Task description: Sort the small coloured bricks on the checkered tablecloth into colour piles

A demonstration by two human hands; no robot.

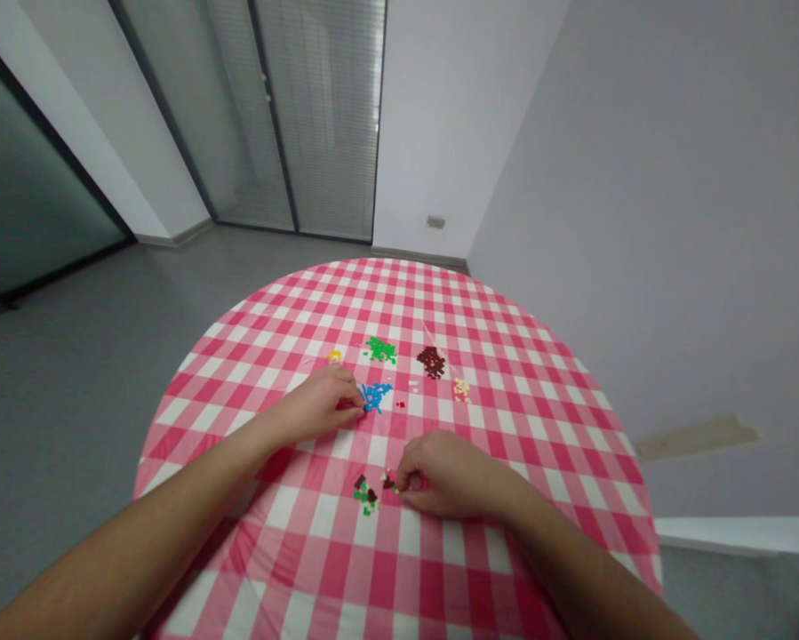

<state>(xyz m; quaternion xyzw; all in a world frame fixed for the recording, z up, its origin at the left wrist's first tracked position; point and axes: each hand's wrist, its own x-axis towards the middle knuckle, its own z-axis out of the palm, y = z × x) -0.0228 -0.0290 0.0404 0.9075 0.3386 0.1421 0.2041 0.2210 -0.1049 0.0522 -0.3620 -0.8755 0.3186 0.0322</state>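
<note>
On a red-and-white checked tablecloth, my left hand has its fingertips at the left edge of a pile of small blue pieces. Its fingers are bent together; anything between them is too small to make out. My right hand is curled, fingertips down beside a small group of dark brown and green pieces. Whatever it pinches is hidden. Just left of that group lies a mixed cluster of green, brown and cream pieces.
Farther back lie green pieces, dark brown pieces, cream pieces and yellow pieces. A tiny red piece sits right of the blue pile. Walls and glass panels stand beyond the round table.
</note>
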